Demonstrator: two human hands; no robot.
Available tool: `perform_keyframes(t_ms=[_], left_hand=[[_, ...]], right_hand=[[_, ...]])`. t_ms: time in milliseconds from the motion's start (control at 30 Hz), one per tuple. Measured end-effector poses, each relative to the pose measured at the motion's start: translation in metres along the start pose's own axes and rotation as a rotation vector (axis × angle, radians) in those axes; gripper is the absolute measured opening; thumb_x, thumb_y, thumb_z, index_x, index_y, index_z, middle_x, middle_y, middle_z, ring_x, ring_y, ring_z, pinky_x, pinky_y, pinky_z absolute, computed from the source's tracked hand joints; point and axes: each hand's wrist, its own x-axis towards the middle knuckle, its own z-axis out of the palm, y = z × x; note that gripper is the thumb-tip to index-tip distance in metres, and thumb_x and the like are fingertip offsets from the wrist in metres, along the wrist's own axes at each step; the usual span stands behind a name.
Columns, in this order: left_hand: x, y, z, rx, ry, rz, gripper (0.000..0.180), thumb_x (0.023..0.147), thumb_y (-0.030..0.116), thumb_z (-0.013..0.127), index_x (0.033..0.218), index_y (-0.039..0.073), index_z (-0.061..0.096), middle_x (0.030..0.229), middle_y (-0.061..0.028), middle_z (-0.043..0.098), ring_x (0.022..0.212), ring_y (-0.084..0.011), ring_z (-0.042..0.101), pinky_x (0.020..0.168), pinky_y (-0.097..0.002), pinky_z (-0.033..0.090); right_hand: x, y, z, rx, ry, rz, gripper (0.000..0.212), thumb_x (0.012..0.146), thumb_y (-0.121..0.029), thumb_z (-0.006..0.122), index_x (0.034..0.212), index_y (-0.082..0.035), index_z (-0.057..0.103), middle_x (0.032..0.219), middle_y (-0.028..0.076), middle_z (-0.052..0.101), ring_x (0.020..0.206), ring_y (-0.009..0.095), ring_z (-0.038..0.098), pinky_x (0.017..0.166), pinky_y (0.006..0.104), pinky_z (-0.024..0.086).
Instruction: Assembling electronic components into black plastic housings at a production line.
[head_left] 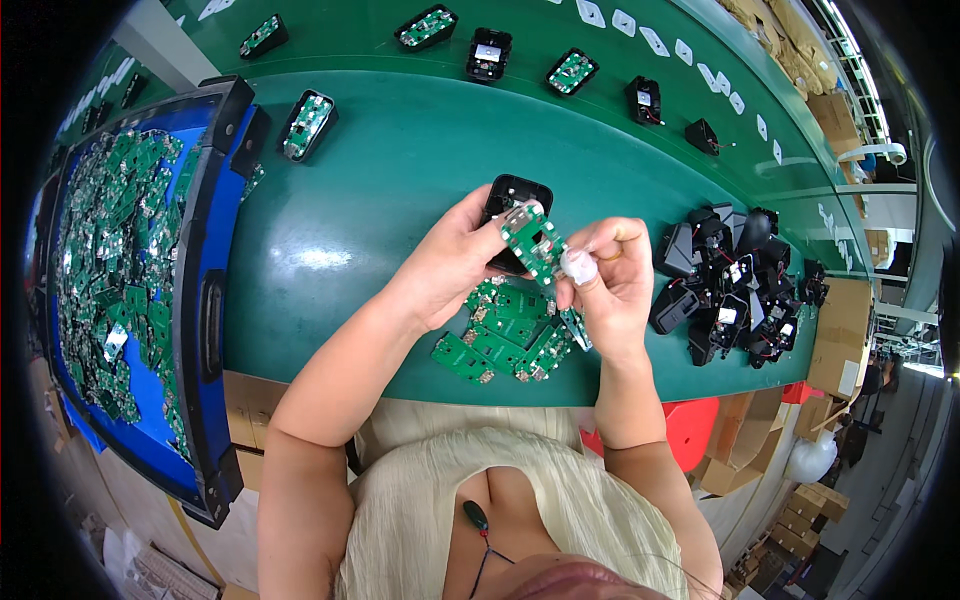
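Observation:
My left hand point(445, 260) is closed around a black plastic housing point(522, 188), its thumb against a green circuit board point(533, 243) that tilts over the housing's near part. At the board's lower right corner, my right hand point(618, 280) is closed in a pinch; a white covering point(578, 265) wraps a fingertip. Whether that pinch also takes in a wire or small part cannot be made out. Just below both hands, a loose heap of green circuit boards point(505, 335) lies on the green tabletop point(380, 150).
On the left stands a blue bin point(212, 230) with a black frame, full of circuit boards. Black housings point(725, 290) are piled at the right, beside a cardboard box point(840, 335). More housings, some with boards point(307, 125), stand along the far side. A red stool point(690, 430) is below the table edge.

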Motion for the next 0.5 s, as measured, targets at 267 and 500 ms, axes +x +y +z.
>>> perform_keyframes(t_ms=[267,500], left_hand=[[0.004,-0.01,-0.008,0.039,-0.004,0.196,0.03,0.088,0.012,0.052,0.117,0.004,0.048,0.099,-0.007,0.059,0.089,-0.0144,0.058,0.076,-0.029,0.049],[0.004,-0.008,-0.005,0.182,-0.049,0.154,0.027,0.089,0.009,0.049,0.116,0.003,0.047,0.099,-0.0058,0.059,0.088,-0.012,0.057,0.078,-0.0265,0.047]], right_hand=[[0.013,0.004,-0.001,-1.126,-0.09,-0.753,0.036,0.061,-0.003,0.068,0.096,-0.014,0.068,0.068,0.0,0.055,0.059,0.017,0.051,0.049,0.0276,0.041],[0.014,-0.008,-0.004,-1.191,-0.03,-0.848,0.036,0.053,-0.008,0.07,0.089,-0.016,0.069,0.069,-0.001,0.051,0.064,0.016,0.05,0.053,0.0277,0.041]])
